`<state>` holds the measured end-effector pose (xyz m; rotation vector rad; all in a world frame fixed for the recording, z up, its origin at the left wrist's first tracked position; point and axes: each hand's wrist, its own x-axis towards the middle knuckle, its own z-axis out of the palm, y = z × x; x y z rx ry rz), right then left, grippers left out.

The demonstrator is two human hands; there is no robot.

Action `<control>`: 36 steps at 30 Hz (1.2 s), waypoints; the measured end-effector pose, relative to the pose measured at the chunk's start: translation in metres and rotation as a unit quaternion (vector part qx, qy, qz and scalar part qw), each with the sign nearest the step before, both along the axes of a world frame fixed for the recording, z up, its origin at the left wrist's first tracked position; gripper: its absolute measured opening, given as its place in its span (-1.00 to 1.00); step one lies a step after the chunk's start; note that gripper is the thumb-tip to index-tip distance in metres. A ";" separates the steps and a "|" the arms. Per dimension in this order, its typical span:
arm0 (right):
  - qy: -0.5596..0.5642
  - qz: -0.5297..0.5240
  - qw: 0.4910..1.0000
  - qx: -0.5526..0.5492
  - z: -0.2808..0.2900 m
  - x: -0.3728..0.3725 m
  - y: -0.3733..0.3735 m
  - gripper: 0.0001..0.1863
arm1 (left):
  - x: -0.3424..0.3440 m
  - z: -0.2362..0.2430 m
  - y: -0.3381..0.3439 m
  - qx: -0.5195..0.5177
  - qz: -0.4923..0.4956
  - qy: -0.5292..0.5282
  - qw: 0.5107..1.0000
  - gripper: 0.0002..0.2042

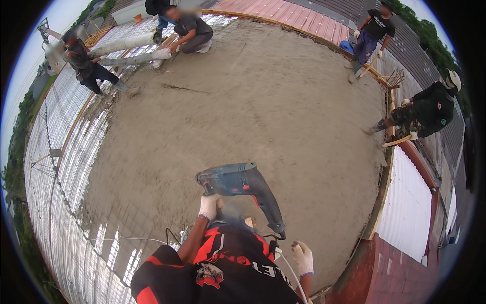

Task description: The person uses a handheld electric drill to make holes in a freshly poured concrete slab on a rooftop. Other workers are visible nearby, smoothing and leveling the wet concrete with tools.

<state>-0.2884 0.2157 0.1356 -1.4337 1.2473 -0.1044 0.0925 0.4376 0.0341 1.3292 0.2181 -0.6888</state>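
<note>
My left hand [209,205], in a pale glove, is closed on the front grip of a blue-and-black corded power drill [230,180], held sideways over wet concrete [243,116]. The drill's rear handle points down toward the right. My right hand [302,258], also gloved, is below and right of that handle, its fingers loosely bent and apart from the drill, with nothing visible in them. A white cord [288,268] hangs beside it, over my black-and-red shirt.
Workers at upper left handle a thick hose [124,45] on steel mesh [66,142]. Two workers [372,35] [430,109] stand along the right formwork with wooden tools. Beyond that edge are corrugated roofing sheets [407,202]. Rebar ends [394,81] stick up there.
</note>
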 end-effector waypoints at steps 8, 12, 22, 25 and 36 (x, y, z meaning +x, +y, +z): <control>-0.039 0.001 0.999 -0.013 0.044 0.085 0.035 -0.48 | 0.022 -0.005 0.015 -0.010 -0.102 -0.012 0.995 -0.81; -0.078 0.010 0.997 -0.013 0.087 0.115 0.041 -0.44 | 0.031 -0.013 0.009 -0.012 -0.132 -0.005 0.991 -0.82; -0.007 -0.041 0.999 0.019 0.137 0.153 0.120 -0.47 | 0.055 -0.041 0.010 -0.008 -0.189 0.084 0.978 -0.82; 0.027 -0.037 0.999 0.009 0.144 0.154 0.138 -0.48 | 0.054 -0.040 0.008 0.000 -0.206 0.086 0.975 -0.80; -0.026 -0.047 0.998 -0.040 0.119 0.145 0.144 -0.57 | 0.043 -0.019 0.000 -0.029 -0.199 0.144 0.969 -0.72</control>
